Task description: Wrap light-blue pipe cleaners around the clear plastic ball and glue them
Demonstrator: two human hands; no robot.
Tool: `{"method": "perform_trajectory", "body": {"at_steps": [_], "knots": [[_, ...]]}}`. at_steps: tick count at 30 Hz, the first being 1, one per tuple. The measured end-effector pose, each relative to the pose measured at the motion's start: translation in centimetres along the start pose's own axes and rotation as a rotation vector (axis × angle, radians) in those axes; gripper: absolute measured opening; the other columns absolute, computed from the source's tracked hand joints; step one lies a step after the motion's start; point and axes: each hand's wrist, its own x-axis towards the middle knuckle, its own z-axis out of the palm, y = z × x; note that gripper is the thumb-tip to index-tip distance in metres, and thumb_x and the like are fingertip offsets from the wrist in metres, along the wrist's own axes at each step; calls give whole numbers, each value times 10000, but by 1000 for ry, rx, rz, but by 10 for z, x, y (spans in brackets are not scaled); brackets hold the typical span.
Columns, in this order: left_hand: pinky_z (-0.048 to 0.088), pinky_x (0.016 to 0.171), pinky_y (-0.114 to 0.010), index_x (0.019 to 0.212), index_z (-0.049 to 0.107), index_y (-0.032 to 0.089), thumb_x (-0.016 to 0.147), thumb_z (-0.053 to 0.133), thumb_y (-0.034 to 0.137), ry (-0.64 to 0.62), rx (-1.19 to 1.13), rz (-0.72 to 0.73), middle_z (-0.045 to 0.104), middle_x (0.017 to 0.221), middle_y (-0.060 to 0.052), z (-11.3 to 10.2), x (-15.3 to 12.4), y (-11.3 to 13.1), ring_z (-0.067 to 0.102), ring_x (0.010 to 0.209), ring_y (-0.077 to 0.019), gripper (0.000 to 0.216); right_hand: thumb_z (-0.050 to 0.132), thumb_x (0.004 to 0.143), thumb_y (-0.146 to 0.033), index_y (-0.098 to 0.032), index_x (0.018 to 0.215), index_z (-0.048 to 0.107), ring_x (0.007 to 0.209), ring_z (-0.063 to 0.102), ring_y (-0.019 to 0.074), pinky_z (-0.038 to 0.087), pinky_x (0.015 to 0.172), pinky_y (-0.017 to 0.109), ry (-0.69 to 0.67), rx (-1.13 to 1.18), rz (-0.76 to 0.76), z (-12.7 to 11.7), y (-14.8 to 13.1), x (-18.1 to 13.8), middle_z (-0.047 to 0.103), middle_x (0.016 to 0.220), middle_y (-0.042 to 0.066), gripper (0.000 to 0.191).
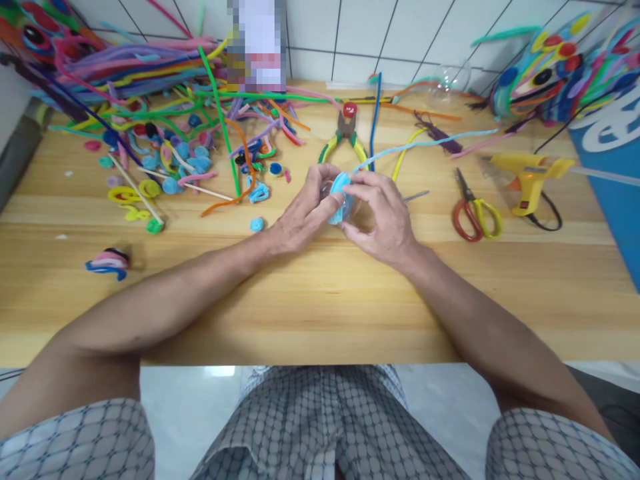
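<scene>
My left hand point(306, 212) is closed on a clear rounded piece point(354, 208), with its thumb pressed against a light blue pipe cleaner point(341, 181). That pipe cleaner is wound in rows over the clear piece, and its loose end stretches off to the upper right. The fingers of my right hand point(383, 212) curve around the other side and pinch the pipe cleaner near the top. Just beyond both hands lie pliers point(345, 133) with green and yellow handles, next to a red ball point(350, 109). Part of the clear piece is hidden by my fingers.
Scissors point(473, 210) and a yellow glue gun point(530, 177) lie on the right, near a blue mat point(613, 180). Coiled and loose pipe cleaners point(170, 153) cover the left. Colourful fish-like figures point(543, 77) and a clear dome point(450, 81) stand by the tiled wall.
</scene>
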Motion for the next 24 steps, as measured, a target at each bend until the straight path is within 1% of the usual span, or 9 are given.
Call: {"method": "perform_trajectory", "body": {"at_steps": [3, 8, 10, 15, 18, 21, 24], "knots": [[665, 1049, -559, 1371, 514, 327, 1159, 504, 672, 10, 20, 7, 620, 1283, -64, 0, 0, -1, 702, 1174, -289, 406, 850, 899, -305, -379, 1501, 627, 1483, 661, 408, 548, 1267, 737, 8, -2, 3, 1, 0, 0, 709, 1578, 86, 646], [666, 1059, -548, 1379, 518, 320, 1167, 490, 607, -3, 3, -2, 630, 1303, -67, -1, -1, -1, 708, 1203, -297, 358, 847, 890, -266, -364, 1520, 608, 1462, 676, 400, 566, 1246, 704, 22, -21, -31, 1, -1, 0, 710, 1566, 102, 681], [669, 1041, -525, 1390, 507, 310, 1158, 518, 587, -21, -4, 9, 620, 1312, -69, -2, -1, -2, 704, 1201, -290, 361, 839, 887, -255, -358, 1526, 593, 1448, 683, 394, 581, 1226, 683, 29, -42, -54, 1, -1, 0, 713, 1556, 107, 693], [657, 1001, -440, 1398, 471, 271, 1172, 546, 545, -54, -27, 42, 587, 1301, -56, -3, 0, -2, 671, 1161, -233, 363, 819, 903, -253, -328, 1524, 592, 1415, 700, 383, 600, 1199, 650, 69, -46, -90, 1, -3, 1, 724, 1525, 123, 666], [642, 1014, -441, 1397, 462, 263, 1171, 553, 574, -62, -33, 31, 577, 1297, -59, -3, 1, -2, 660, 1160, -229, 395, 802, 933, -272, -332, 1554, 569, 1425, 695, 384, 603, 1201, 658, 85, -39, -85, 2, -4, 1, 721, 1531, 122, 666], [647, 1031, -455, 1396, 463, 268, 1164, 550, 628, -58, -42, 31, 582, 1300, -64, -3, 1, -2, 666, 1174, -237, 437, 797, 953, -300, -324, 1609, 510, 1435, 690, 385, 629, 1180, 656, 99, -35, -97, 3, -6, 1, 713, 1538, 134, 716], [666, 1017, -452, 1388, 465, 285, 1167, 547, 631, -49, -39, 34, 587, 1288, -57, -2, 1, -1, 678, 1159, -232, 419, 801, 965, -299, -334, 1595, 516, 1437, 687, 382, 624, 1195, 657, 87, -88, -88, 1, -8, 1, 696, 1551, 144, 692]]}}
